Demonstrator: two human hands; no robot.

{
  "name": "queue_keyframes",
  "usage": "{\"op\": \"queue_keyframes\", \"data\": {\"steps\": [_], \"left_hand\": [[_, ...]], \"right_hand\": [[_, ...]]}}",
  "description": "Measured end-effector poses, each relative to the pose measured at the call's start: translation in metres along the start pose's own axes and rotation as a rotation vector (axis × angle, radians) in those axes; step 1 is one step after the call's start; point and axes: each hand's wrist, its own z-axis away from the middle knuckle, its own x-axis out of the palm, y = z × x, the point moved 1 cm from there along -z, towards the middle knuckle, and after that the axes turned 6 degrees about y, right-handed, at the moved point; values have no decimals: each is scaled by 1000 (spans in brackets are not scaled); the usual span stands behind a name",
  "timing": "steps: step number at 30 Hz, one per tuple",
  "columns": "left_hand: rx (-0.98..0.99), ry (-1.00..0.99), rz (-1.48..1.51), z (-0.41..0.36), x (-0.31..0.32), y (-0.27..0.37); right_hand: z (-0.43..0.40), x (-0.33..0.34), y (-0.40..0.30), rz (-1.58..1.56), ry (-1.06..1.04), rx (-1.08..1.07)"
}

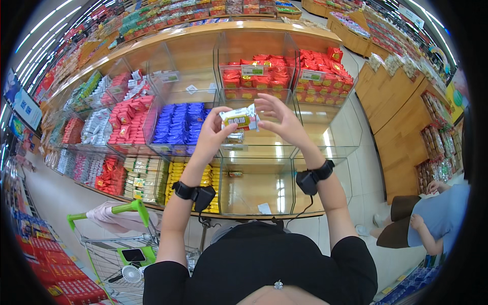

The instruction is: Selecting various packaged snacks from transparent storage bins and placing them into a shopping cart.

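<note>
My left hand [214,134] grips the left end of a small white-and-yellow wrapped snack packet [241,119], which bears writing. Close to the packet's right end is my right hand [281,121], its fingers spread and holding nothing; whether the thumb tip touches the wrapper I cannot tell. Below the packet, another wrapped packet [233,137] lies in a clear-walled compartment and is partly covered by my left hand. Blue-wrapped packets [177,124] fill the compartment left of my left hand. Red packets [263,74] are stacked behind both hands.
Clear partitions [293,80] divide the wooden display stand [183,36]. Yellow packets [211,179] and pink packets [131,118] lie to the left. A shopping cart [114,244] stands left of me, with a cloth on its handle. Another person [434,217] stands at right beside a wooden shelf [400,126].
</note>
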Motion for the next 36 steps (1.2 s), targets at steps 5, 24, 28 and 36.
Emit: {"op": "queue_keyframes", "data": {"steps": [5, 24, 28, 36], "left_hand": [[-39, -94, -81, -26, -9, -13], [26, -304, -947, -102, -55, -120], [30, -413, -1266, -109, -56, -141], [-163, -472, -1608, -114, -47, -172]], "right_hand": [[-21, -1, 22, 132, 5, 23], [-67, 17, 144, 597, -237, 85], [-65, 32, 165, 766, -310, 183], [-67, 48, 205, 883, -440, 269]]}}
